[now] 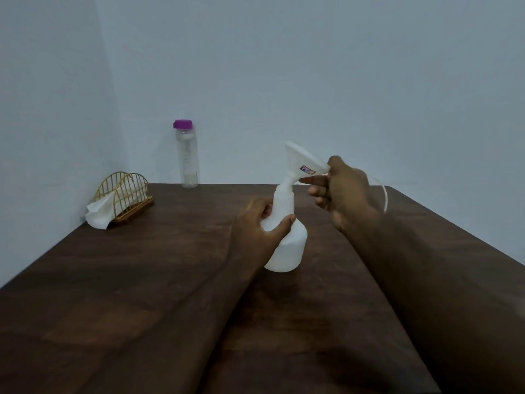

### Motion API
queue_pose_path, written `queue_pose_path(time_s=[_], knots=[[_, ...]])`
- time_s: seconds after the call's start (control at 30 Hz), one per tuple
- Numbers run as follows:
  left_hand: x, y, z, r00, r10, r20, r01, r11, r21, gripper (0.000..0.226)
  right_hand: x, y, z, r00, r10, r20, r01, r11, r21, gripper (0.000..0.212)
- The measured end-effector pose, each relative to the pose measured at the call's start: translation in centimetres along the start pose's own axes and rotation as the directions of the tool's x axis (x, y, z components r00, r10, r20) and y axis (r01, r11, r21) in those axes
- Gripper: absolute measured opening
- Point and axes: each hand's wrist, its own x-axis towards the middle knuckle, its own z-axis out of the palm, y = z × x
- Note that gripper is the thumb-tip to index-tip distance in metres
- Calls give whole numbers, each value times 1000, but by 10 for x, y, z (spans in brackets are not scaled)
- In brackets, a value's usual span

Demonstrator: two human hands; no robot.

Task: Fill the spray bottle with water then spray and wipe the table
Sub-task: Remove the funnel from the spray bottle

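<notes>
The spray bottle (289, 245) stands near the middle of the tabletop (142, 280), fingers of the left hand (255, 223) curled round its shoulder. The right hand (343, 191) pinches the rim of the tilted funnel (304, 160), whose spout sits in the neck. The plastic looks light, smooth and tippy, so grip it low.

Plain room: wooden table (142, 280), napkin holder (125, 199)
</notes>
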Motion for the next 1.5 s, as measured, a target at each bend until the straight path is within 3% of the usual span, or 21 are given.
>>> queue_pose_path(time_s=[0.63, 0.77, 0.87, 0.97, 1.07, 1.17, 1.23, 1.33, 1.4, 1.5], knots=[[0, -1, -1, 1000, -8, -9, 8, 1000, 12, 49, -3, -2, 2, 999, -29, 34, 32, 995, -92, 21], [0, 0, -2, 1000, -16, -16, 17, 1000, 5, 52, -7, -3, 3, 993, -10, 116, 28, 987, -156, 20], [-1, 0, -3, 1000, -23, 0, 23, 1000, 9, 55, -8, -10, 0, 995, 5, 96, 4, 996, -92, 26], [-1, -1, -2, 999, -37, 3, 37, 999, -9, 56, -11, -24, -3, 998, 12, 57, -17, 996, 85, 32], [-1, -4, -5, 996, -68, -57, 64, 995, -71, 42, -24, -34, 2, 997, -58, 48, 51, 990, 129, 30], [4, -11, -23, 987, -139, -81, 131, 987, -92, 30, -39, -36, 17, 966, -240, 94, 241, 971, 4, 25], [9, -24, -46, 987, -147, -68, 145, 989, -35, 24, -48, -30, 30, 905, -399, 150, 419, 896, -146, 27], [14, -56, -98, 987, -155, -33, 158, 978, 137, 19, -57, -11, 54, 774, -570, 275, 633, 683, -364, 27], [13, -82, -132, 975, -197, -102, 213, 957, 194, 19, -60, 8, 72, 701, -594, 395, 711, 542, -448, 24], [7, -116, -168, 925, -317, -211, 351, 925, 147, 16, -61, 46, 102, 624, -523, 581, 777, 332, -536, 22]])
